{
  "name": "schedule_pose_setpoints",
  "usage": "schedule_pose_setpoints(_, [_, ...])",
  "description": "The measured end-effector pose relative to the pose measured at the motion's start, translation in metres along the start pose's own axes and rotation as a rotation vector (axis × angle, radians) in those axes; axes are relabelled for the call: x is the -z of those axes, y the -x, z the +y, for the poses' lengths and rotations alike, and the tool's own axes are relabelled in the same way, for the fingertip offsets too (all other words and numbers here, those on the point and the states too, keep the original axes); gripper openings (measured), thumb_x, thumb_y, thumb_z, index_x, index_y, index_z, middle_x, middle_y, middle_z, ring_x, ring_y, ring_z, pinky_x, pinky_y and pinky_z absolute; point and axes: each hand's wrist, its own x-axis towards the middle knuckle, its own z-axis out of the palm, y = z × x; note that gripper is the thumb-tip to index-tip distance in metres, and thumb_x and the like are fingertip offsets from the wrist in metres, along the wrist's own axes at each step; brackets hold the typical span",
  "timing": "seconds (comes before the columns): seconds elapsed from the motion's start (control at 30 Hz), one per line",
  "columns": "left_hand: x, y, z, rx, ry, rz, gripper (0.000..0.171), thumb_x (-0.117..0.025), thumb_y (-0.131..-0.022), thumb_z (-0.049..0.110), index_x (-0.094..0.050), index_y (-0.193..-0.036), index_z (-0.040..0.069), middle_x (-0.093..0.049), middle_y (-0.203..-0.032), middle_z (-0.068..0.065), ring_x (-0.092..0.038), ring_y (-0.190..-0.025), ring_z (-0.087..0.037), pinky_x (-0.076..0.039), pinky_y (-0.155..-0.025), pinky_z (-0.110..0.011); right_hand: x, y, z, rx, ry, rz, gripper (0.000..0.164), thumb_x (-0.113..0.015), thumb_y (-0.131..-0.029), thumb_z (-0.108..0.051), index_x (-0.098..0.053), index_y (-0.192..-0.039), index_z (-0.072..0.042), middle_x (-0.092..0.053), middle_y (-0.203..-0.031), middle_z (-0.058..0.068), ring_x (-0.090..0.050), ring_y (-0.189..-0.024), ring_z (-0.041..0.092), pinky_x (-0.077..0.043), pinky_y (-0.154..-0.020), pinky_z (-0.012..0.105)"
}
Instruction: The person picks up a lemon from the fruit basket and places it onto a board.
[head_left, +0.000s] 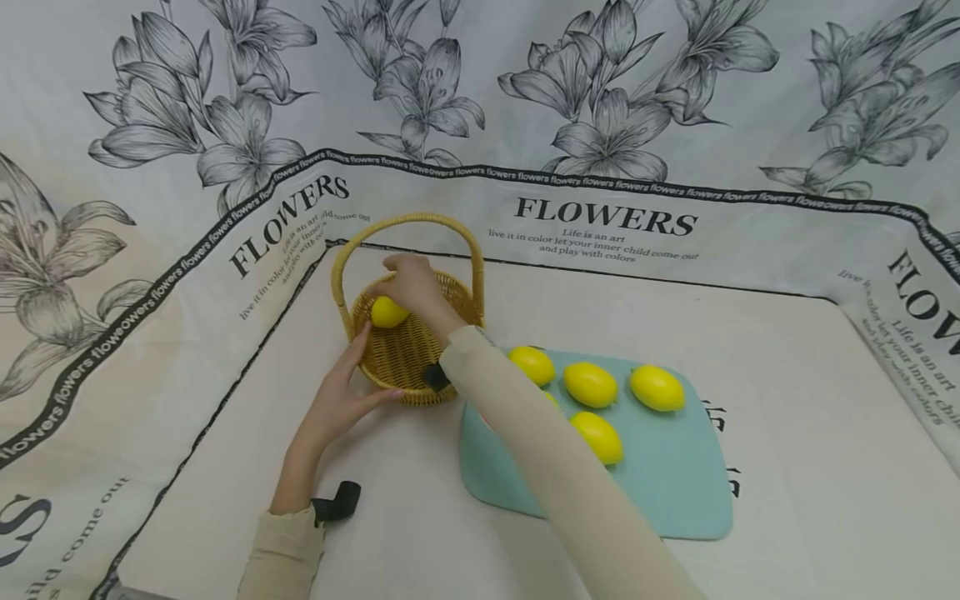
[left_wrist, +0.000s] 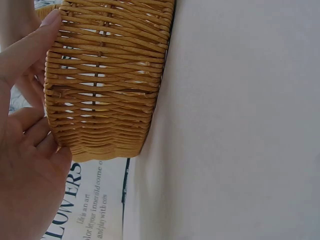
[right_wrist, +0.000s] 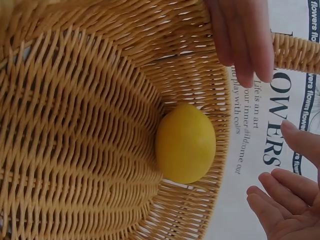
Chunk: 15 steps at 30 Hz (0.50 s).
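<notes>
A yellow lemon (right_wrist: 186,144) rests inside the wicker basket (head_left: 408,358), against its left wall. Over the basket's far left part is my right hand (head_left: 415,287); in the right wrist view this hand (right_wrist: 290,195) is apart from the lemon, fingers spread and holding nothing. My left hand (head_left: 343,400) rests against the basket's near left side, its thumb on the front rim and its extended fingers by the base of the handle. The left wrist view shows the thumb (left_wrist: 42,32) touching the woven rim (left_wrist: 62,45).
Right of the basket, several more lemons (head_left: 657,388) lie on a light blue-green board (head_left: 667,492), partly hidden by the right sleeve (head_left: 547,442). A flower-printed cloth (head_left: 600,225) rises behind and beside the white tabletop (head_left: 420,500). The basket's tall handle (head_left: 408,218) arches over the right wrist.
</notes>
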Motion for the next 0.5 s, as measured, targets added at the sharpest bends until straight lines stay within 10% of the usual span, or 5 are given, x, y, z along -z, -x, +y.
schedule_pose_setpoints(0.5, [0.0,0.0,-0.002,0.008,-0.004,0.007,0.108,-0.081,-0.076,0.042,-0.01,-0.156,0.027,-0.012,-0.161,-0.005,-0.014,-0.145,-0.027,-0.018,-0.116,-0.052,-0.023,-0.017,0.018,-0.165,-0.008,-0.003,0.056,-0.075,-0.085,-0.03,-0.059,-0.131,-0.001,-0.057,-0.133,0.012,-0.053,-0.122,0.025,-0.048,-0.098,0.034])
